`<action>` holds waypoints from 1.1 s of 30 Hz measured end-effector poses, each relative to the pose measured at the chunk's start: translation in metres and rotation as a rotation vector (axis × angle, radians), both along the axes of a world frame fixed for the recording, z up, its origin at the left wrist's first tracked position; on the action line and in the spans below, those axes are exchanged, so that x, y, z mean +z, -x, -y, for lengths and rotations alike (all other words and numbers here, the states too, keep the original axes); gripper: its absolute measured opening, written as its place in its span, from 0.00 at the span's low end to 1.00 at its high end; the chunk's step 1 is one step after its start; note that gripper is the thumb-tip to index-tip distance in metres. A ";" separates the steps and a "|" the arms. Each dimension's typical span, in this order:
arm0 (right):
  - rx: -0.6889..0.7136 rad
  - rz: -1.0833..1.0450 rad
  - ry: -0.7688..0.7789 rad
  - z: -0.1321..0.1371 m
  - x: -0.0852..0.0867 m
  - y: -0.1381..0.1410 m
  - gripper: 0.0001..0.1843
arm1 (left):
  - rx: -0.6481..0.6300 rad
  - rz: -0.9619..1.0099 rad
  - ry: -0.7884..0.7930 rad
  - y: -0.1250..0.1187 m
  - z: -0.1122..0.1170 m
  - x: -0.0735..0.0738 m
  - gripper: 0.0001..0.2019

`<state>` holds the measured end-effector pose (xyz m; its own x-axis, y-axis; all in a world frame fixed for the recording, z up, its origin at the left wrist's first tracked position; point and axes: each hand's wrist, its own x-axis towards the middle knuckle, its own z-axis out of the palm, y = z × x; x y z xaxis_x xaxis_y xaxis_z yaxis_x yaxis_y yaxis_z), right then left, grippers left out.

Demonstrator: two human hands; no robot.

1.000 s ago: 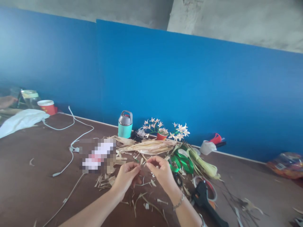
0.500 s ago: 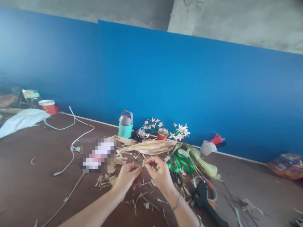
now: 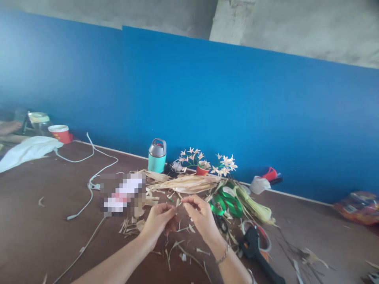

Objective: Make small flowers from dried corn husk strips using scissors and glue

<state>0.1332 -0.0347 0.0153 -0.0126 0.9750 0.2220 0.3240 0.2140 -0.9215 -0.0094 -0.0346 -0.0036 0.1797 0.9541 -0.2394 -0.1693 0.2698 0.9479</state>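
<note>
Pale sliver (image 3: 178,202) sits between both pinching hands (image 3: 160,219) (image 3: 201,216).

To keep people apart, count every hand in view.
3: left hand and right hand, close together at centre above the table; another person's blurred hand at the left edge. Their other hand may be hidden.

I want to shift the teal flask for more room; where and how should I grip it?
Probably by the grey loop handle atop the teal flask, from above: it stands upright, the handle rises over its lid, while the blue partition is behind and dried husks lie in front.
</note>
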 end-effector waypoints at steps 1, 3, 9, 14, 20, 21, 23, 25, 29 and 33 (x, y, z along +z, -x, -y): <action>0.003 -0.014 0.013 0.000 0.001 0.000 0.09 | 0.000 0.001 0.000 0.000 0.000 0.000 0.13; 0.005 -0.052 0.040 0.000 0.002 0.000 0.09 | 0.001 0.001 -0.001 0.001 0.000 -0.001 0.14; -0.003 -0.119 0.028 0.003 0.011 -0.001 0.07 | 0.008 -0.009 -0.008 0.001 0.000 -0.001 0.15; 0.005 -0.218 0.156 0.003 0.010 -0.002 0.09 | 0.013 -0.011 -0.008 0.000 0.001 0.000 0.15; 0.053 -0.002 0.004 0.000 0.008 -0.007 0.13 | -0.008 -0.001 0.012 0.000 0.000 -0.001 0.14; 0.049 0.070 -0.034 0.000 0.009 -0.008 0.12 | -0.011 0.005 0.010 0.001 0.000 -0.001 0.14; 0.054 0.205 -0.109 0.001 0.010 -0.009 0.09 | -0.017 0.012 0.011 0.001 0.000 -0.002 0.14; 0.080 0.301 -0.183 0.002 0.011 -0.009 0.09 | -0.024 0.017 0.016 0.001 0.000 -0.002 0.14; 0.097 0.373 -0.275 0.003 0.010 -0.006 0.11 | -0.043 0.032 0.030 0.000 0.001 -0.002 0.14; 0.062 0.384 -0.286 0.004 0.009 -0.004 0.12 | -0.039 0.032 0.048 0.000 0.001 -0.001 0.14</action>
<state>0.1375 -0.0384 0.0238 -0.2024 0.8702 0.4492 0.6082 0.4712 -0.6388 -0.0096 -0.0359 -0.0049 0.2251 0.9338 -0.2783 -0.1877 0.3218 0.9280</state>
